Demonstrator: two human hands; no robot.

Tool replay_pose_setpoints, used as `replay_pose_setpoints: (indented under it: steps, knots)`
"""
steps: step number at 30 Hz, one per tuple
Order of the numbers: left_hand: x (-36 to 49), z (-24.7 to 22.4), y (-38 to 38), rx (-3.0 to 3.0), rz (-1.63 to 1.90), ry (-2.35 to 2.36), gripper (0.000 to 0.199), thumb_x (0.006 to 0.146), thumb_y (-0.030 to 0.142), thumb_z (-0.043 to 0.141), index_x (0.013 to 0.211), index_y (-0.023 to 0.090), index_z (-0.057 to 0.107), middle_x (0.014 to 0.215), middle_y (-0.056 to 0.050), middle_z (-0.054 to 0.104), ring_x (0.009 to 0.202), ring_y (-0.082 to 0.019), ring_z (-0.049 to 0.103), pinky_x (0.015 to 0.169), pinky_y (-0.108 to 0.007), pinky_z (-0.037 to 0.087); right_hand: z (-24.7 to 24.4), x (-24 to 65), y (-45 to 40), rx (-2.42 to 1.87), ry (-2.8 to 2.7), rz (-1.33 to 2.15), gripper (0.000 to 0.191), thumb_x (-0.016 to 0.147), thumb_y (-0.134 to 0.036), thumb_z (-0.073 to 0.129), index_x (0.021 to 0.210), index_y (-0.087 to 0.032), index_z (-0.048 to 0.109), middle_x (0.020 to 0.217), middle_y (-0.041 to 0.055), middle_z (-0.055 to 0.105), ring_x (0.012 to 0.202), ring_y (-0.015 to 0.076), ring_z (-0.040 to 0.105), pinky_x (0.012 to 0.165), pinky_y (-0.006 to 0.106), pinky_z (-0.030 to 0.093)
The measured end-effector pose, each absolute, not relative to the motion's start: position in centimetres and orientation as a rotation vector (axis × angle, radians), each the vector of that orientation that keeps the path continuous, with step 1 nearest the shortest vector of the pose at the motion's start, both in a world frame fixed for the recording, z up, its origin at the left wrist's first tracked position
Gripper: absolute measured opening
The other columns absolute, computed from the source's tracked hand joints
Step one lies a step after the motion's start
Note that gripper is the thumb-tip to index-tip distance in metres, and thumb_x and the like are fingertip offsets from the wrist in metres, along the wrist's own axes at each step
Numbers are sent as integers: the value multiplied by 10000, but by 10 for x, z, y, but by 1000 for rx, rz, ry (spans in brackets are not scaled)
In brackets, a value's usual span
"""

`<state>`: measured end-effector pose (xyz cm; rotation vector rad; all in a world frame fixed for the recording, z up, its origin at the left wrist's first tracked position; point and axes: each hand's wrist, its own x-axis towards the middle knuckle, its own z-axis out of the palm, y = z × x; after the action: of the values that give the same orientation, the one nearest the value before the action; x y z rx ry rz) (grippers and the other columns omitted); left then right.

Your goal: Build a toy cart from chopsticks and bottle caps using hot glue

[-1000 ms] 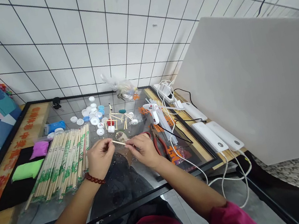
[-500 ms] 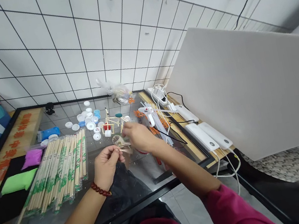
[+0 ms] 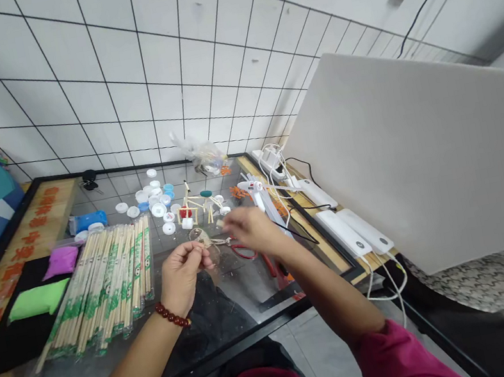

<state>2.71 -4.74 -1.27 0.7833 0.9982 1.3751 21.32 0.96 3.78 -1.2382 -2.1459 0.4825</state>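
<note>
My left hand [image 3: 185,266], with a beaded bracelet on its wrist, is closed in a pinch above the glass table top; whatever lies between its fingertips is too small to make out. To its right, my right hand [image 3: 252,232] is blurred by motion, its fingers together around a small pale piece [image 3: 220,223]. Beneath and between the hands lie red-handled scissors [image 3: 244,251] and a round, clear-looking roll [image 3: 198,234]. Just beyond stands a small model of wooden sticks [image 3: 194,212] with white and red parts and a dark green oval [image 3: 205,193].
Packed chopsticks [image 3: 102,280] lie left, beside green [image 3: 38,299] and purple [image 3: 60,262] packets. Bottle caps [image 3: 158,210] are scattered behind. A glue gun [image 3: 258,195], glue sticks [image 3: 276,213], cables and white power banks [image 3: 343,231] line the right. Red-handled pliers [image 3: 270,266] lie near my right forearm.
My right hand has moved right and slightly toward me, away from my left hand, uncovering the scissors. The thin pale strip seen at my left fingertips no longer shows. The view has shifted slightly.
</note>
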Motion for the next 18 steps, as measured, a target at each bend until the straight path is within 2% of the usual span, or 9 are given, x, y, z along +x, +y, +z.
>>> replay_pose_setpoints:
  steps: [2,5,10,18]
  knots:
    - [25,-10,-47,771,1396,981,270,655,373,795,731,150,662,672,-1,642,553,-107,582,559,-268,527,43,226,32,-1429,-1820,573,144,881,-168,592,774,-177,688,696,6,677,639,134,598,653,255,478]
    - [24,-10,-48,755,1405,1009,296,638,378,815,769,145,688,686,-7,654,569,-114,594,576,-276,531,46,234,70,-1625,-1565,1004,141,850,-146,635,715,-160,671,640,-9,654,556,99,578,616,227,507]
    - [26,-15,-49,771,1388,1072,332,632,395,830,796,136,704,696,-16,672,571,-121,598,576,-279,528,30,228,114,-1769,-1481,1060,232,767,-82,719,577,-149,604,480,-29,566,436,71,503,500,192,465]
    - [28,-14,-49,699,1381,1106,362,600,400,856,810,138,721,702,-14,674,571,-115,588,561,-261,510,17,224,134,-1824,-1435,1190,226,735,-115,769,587,-140,601,435,-29,542,408,60,454,460,182,448]
